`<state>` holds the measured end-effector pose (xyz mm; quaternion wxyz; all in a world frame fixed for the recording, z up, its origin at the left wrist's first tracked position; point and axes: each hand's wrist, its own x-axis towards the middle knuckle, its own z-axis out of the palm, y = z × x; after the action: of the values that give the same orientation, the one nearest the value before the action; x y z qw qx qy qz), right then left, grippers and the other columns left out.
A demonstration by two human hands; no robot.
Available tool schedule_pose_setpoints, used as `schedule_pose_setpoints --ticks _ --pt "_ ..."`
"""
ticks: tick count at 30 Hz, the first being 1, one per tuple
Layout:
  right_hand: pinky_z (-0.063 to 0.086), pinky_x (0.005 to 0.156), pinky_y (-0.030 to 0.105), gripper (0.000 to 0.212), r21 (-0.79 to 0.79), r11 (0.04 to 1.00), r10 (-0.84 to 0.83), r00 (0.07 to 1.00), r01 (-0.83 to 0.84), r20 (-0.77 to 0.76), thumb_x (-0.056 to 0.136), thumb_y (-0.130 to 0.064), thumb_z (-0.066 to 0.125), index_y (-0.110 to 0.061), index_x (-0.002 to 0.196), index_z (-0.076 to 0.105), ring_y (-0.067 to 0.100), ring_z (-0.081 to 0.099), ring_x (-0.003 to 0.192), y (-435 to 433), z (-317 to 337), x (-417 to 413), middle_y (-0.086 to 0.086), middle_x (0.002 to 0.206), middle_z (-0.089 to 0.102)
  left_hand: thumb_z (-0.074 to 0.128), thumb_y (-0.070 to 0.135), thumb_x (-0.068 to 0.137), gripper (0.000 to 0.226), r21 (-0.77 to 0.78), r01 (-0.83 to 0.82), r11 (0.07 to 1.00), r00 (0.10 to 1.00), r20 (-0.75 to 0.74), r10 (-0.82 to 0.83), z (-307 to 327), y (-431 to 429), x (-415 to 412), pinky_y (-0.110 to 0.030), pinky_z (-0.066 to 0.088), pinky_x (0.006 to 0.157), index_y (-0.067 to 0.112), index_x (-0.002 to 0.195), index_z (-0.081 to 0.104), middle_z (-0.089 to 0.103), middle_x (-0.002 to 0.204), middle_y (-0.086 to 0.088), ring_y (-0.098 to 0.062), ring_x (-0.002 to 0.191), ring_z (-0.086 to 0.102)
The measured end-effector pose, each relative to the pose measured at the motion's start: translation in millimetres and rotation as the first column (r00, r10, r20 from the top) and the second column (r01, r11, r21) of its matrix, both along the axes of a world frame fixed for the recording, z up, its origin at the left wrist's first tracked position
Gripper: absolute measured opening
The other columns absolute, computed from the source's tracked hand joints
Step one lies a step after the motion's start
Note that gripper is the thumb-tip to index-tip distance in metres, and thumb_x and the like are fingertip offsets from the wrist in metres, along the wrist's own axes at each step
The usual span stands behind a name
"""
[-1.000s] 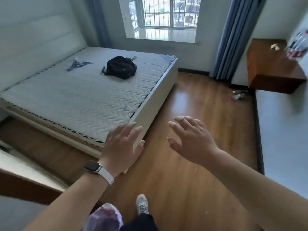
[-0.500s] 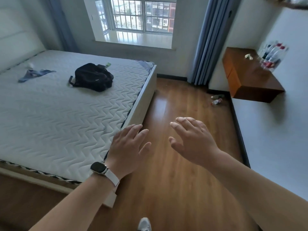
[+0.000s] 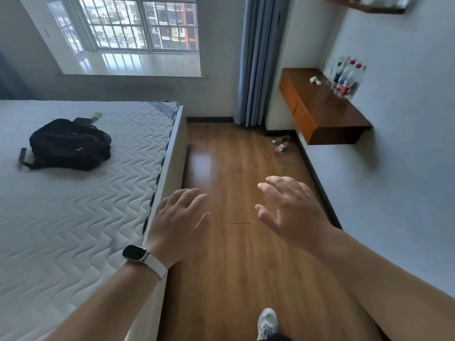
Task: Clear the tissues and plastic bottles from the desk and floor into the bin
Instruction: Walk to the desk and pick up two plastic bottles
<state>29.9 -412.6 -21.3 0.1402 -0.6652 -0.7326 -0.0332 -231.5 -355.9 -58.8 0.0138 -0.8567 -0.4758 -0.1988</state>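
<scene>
1. Left hand held out ahead, palm down, above the floor just beside the edge of the bed; fingers straight and slightly spread, nothing in them; a watch with a pale strap on the wrist.
2. Right hand out ahead too, palm down, apart from the left; fingers loosely spread and a little bent, gripping nothing.
3. Crumpled tissues on the wooden worktop fixed to the right-hand wall, towards its far end.
4. Upright plastic bottles clustered against the wall on the same worktop, near the tissues; red caps and red labels on some; exact count lost in blur.
5. Two fallen bottles lying on the floor below the worktop's far corner, close to the skirting and near the blue curtain.
6. Both hands well apart from every tissue and bottle.
7. Bare quilted mattress on the bed to the left, with a black backpack resting on it.
8. One pale shoe on the floor at the lower edge of the view.
</scene>
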Motion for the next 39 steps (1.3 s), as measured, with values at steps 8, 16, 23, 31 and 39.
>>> schedule_pose_setpoints --ticks 8,16,23,31,39 --pt "0.033 0.105 0.044 0.055 -0.016 0.997 -0.078 0.995 0.077 -0.054 0.090 -0.053 0.036 -0.020 0.130 0.056 0.024 0.044 0.129 109 -22 85 0.004 0.138 0.052 0.049 0.043 0.088 0.040 0.039 0.080 0.996 0.993 -0.088 -0.077 7 120 84 -0.043 0.045 0.095 0.020 0.119 0.062 0.061 0.128 -0.002 -0.025 0.121 0.053" --pt "0.036 0.103 0.045 0.056 -0.006 0.997 -0.082 0.992 0.082 -0.097 0.091 -0.053 0.035 -0.018 0.130 0.057 0.025 0.045 0.128 239 -15 194 0.005 0.136 0.053 0.050 0.043 0.090 0.041 0.058 0.125 0.990 0.980 -0.163 -0.114 35 251 193 -0.043 0.041 0.100 0.021 0.123 0.058 0.059 0.131 -0.001 -0.023 0.125 0.050" --pt "0.042 0.097 0.045 0.049 0.047 0.986 -0.154 0.983 0.160 -0.102 0.091 -0.050 0.042 -0.017 0.124 0.059 0.025 0.050 0.121 301 -11 272 0.005 0.130 0.057 0.045 0.046 0.091 0.044 0.055 0.186 0.981 0.973 -0.147 -0.176 39 329 272 -0.043 0.041 0.100 0.021 0.124 0.061 0.059 0.131 -0.001 -0.023 0.126 0.050" --pt "0.042 0.096 0.043 0.050 0.041 0.968 -0.244 0.966 0.248 -0.082 0.091 -0.049 0.040 -0.015 0.122 0.060 0.026 0.051 0.119 368 -8 322 0.006 0.129 0.057 0.049 0.045 0.090 0.041 0.049 0.278 0.959 0.957 -0.105 -0.271 27 423 335 -0.044 0.042 0.100 0.022 0.121 0.062 0.059 0.131 0.000 -0.023 0.125 0.051" --pt "0.044 0.096 0.045 0.050 0.019 0.920 -0.391 0.920 0.392 -0.039 0.092 -0.050 0.039 -0.016 0.124 0.059 0.025 0.050 0.119 470 -13 367 0.005 0.129 0.057 0.048 0.046 0.088 0.046 0.012 0.370 0.929 0.928 -0.040 -0.370 5 561 393 -0.044 0.043 0.097 0.022 0.125 0.061 0.058 0.132 0.000 -0.023 0.125 0.049"
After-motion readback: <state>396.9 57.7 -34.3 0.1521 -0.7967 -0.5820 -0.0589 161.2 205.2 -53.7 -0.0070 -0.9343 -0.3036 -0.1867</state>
